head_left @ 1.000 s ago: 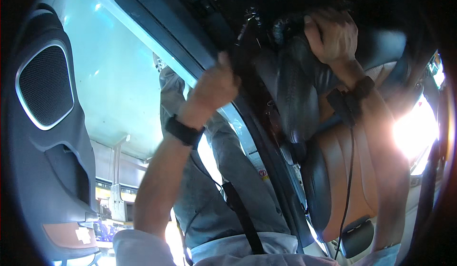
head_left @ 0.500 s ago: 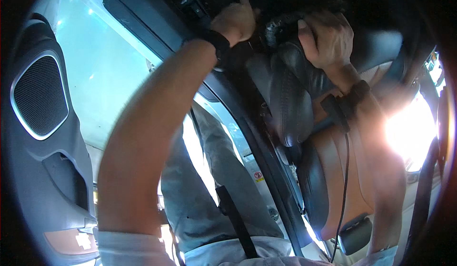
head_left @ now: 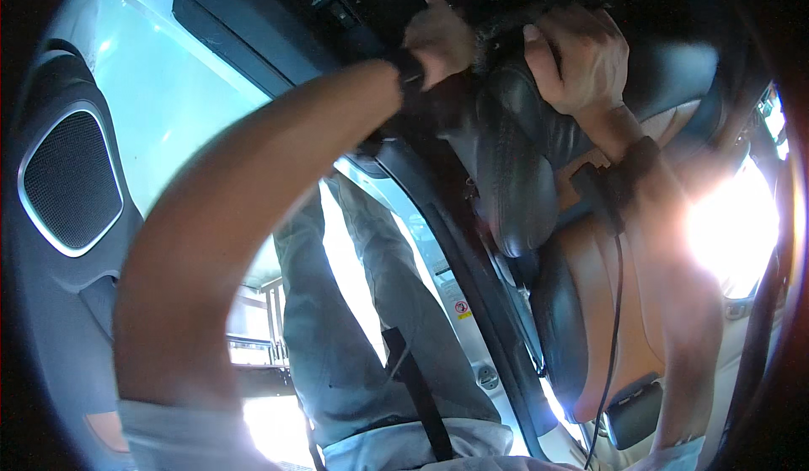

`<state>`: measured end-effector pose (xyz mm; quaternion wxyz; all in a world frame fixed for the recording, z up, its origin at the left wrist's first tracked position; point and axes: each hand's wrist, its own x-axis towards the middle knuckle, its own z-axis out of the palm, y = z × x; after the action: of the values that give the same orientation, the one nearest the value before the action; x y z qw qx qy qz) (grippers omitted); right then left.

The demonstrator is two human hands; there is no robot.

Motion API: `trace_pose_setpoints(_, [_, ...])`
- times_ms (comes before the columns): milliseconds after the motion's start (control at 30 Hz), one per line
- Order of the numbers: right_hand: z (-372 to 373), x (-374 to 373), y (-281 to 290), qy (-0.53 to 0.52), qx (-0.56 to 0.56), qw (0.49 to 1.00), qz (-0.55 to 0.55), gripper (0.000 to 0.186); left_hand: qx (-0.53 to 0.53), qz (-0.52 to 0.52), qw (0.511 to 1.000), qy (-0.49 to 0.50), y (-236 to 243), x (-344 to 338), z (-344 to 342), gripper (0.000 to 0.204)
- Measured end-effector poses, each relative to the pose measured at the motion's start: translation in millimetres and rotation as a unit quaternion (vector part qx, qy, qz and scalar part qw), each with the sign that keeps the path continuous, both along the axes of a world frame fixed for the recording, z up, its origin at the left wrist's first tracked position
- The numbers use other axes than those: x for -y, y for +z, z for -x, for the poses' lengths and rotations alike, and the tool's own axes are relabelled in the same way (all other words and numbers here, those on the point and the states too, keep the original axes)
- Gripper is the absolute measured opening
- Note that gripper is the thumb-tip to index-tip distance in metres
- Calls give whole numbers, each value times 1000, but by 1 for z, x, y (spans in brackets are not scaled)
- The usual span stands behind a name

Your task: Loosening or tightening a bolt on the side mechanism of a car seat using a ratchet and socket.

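My left hand [head_left: 440, 41] reaches to the dark upper area at the top, thumb raised and fingers curled; what it touches is hidden in shadow. To its right, my right hand [head_left: 581, 62] grips the top of a black leather seat part [head_left: 514, 159], fingers bent over it and thumb to the left. Below that lie the tan and black seat [head_left: 590, 319] and a black cable from the device on my right wrist.
A car door [head_left: 72, 176] with a speaker grille is at the left. A door sill [head_left: 468, 302] runs diagonally beside my legs [head_left: 345, 302]. Bright light comes through an opening at the right.
My left hand and forearm have swung up and right from over my legs to beside my right hand. My right hand keeps its grip, with only slight movement.
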<state>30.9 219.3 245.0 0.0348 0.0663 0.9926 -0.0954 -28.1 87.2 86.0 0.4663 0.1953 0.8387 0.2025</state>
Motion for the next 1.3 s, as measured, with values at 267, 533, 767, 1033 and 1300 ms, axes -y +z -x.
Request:
trace_pose_setpoints(267, [-13,-2,0,4,27,1000,4,20,149,19,988,-34,25,8,30,63])
trace_pose_setpoints(533, [-23,-1,-3,6,24,1000,7,20,118,-93,966,-213,22,35,50,50])
trace_pose_setpoints(767, [-13,0,2,7,-10,1000,25,22,-32,-16,821,-570,5,15,44,42])
trace_pose_setpoints(1033, [-13,0,3,5,9,1000,29,21,89,-151,982,-76,8,49,23,50])
trace_pose_setpoints(1300, [-15,-3,3,14,3,1000,21,23,119,-91,986,-76,20,47,64,52])
